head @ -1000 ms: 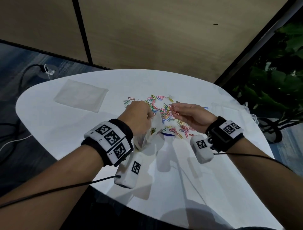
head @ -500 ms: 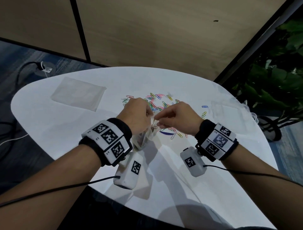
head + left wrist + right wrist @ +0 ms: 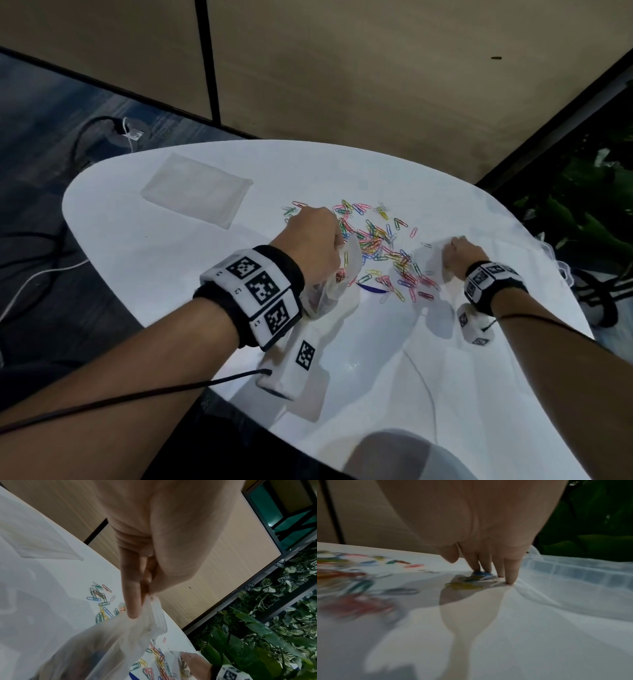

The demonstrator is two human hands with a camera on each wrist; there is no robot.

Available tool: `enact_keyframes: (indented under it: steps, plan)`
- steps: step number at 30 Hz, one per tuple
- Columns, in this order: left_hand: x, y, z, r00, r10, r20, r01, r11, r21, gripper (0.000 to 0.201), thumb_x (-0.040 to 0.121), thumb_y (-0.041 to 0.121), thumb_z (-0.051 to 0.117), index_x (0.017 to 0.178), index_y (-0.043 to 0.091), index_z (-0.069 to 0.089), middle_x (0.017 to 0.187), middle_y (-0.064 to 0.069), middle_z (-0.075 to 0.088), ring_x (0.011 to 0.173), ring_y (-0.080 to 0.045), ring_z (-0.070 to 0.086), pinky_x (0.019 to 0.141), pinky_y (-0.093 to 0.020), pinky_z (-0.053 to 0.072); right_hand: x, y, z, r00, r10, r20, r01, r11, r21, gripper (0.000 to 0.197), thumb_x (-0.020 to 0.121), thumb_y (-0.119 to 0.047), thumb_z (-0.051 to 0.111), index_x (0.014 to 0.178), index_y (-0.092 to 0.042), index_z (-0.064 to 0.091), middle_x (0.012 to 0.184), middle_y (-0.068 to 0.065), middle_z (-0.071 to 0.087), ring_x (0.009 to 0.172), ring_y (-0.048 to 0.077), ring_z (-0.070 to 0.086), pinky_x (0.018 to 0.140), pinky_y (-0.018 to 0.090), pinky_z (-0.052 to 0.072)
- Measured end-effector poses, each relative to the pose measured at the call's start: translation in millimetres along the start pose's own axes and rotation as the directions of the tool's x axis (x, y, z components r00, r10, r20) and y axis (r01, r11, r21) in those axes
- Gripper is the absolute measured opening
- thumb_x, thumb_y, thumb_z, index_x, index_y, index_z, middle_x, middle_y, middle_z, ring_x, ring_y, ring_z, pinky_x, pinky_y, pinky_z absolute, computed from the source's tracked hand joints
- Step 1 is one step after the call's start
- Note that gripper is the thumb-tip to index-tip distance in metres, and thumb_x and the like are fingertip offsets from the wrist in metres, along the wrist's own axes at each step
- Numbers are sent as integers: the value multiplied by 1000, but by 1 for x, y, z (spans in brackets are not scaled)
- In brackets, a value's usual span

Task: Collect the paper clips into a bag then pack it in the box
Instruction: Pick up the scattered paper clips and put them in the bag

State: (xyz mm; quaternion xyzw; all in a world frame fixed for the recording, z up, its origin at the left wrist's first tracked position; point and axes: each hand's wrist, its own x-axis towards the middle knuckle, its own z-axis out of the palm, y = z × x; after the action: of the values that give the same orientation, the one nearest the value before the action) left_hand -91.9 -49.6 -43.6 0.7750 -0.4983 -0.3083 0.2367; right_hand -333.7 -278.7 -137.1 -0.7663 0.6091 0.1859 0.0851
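While the colourful paper clips (image 3: 380, 253) lie scattered across the middle of the white table (image 3: 144, 260), the clear bag (image 3: 329, 287) hangs at their near-left edge with a few clips already showing through it, its rim pinched between the thumb and curled fingers of the left hand (image 3: 313, 243). The right hand (image 3: 462, 251) reaches out low to the right of the pile, palm down, fingers pointing down with tips (image 3: 510, 580) touching the tabletop over a few clips, not gripping anything. A clear plastic box (image 3: 573, 568) sits just beside it.
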Motion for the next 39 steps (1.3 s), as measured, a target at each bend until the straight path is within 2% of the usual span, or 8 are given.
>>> enact_keyframes:
  steps: [10, 16, 19, 23, 26, 29, 34, 39]
  plan:
    - [-11, -2, -8, 1000, 23, 20, -24, 999, 36, 29, 89, 2, 57, 110, 10, 76, 116, -10, 72, 103, -26, 68, 90, -34, 58, -69, -59, 50, 984, -163, -77, 175, 965, 195, 56, 94, -35, 54, 146, -21, 39, 135, 15, 49, 125, 35, 49, 105, 40, 40]
    - [-16, -1, -13, 999, 27, 46, -29, 998, 52, 27, 89, -1, 54, 104, 5, 76, 112, -13, 71, 83, -27, 70, 81, -38, 62, -75, -63, 44, 936, -267, -228, 287, 956, 58, 25, 90, -7, 53, 98, -13, 76, 95, 11, 72, 89, 29, 68, 79, 28, 52]
    - [-16, -2, -14, 998, 29, 56, -31, 999, 35, 29, 90, -2, 55, 109, 6, 74, 114, -11, 70, 77, -26, 67, 82, -37, 61, -72, -54, 33, 970, -118, -211, 174, 947, 269, 15, 84, -11, 67, 89, -15, 80, 90, 6, 77, 87, 22, 71, 86, 26, 54]
    - [-14, -2, -14, 997, 37, 69, -39, 999, 37, 28, 90, -2, 55, 108, 7, 75, 112, -12, 72, 75, -25, 66, 82, -36, 61, -80, -39, 9, 991, 129, 27, -88, 495, 865, 10, 77, -3, 77, 76, -13, 80, 78, 12, 76, 77, 25, 74, 86, 38, 59]
    - [-12, -3, -12, 998, 25, 63, -28, 999, 45, 28, 90, -1, 54, 106, 6, 75, 112, -11, 73, 84, -25, 70, 84, -35, 60, -99, -45, -15, 993, 11, 120, -120, 16, 993, 20, 81, 5, 72, 101, 9, 70, 92, 22, 72, 78, 25, 70, 80, 30, 61]
    - [-9, -2, -7, 999, 10, 47, -12, 999, 35, 27, 89, -1, 53, 100, 5, 76, 105, -10, 74, 85, -27, 71, 82, -37, 61, -122, -65, -35, 982, -137, 128, -156, -219, 963, 23, 85, 2, 68, 107, 8, 67, 101, 20, 73, 89, 21, 72, 76, 23, 60]
    - [-10, 2, 0, 999, 7, 33, -6, 1000, -18, 24, 88, 0, 57, 98, 8, 77, 104, -9, 75, 93, -27, 72, 87, -36, 60, -149, -107, -32, 971, -218, 101, -167, -309, 936, 23, 87, 1, 67, 109, 6, 67, 102, 17, 74, 93, 19, 73, 76, 21, 58]
    - [-9, 7, 6, 1000, -7, 31, 8, 1000, -26, 22, 85, 1, 59, 72, 15, 71, 82, -12, 70, 88, -32, 70, 70, -28, 55, -162, -126, -20, 994, -112, 7, -25, -156, 988, 18, 83, 1, 72, 100, 8, 71, 87, 15, 73, 73, 19, 71, 71, 23, 59]
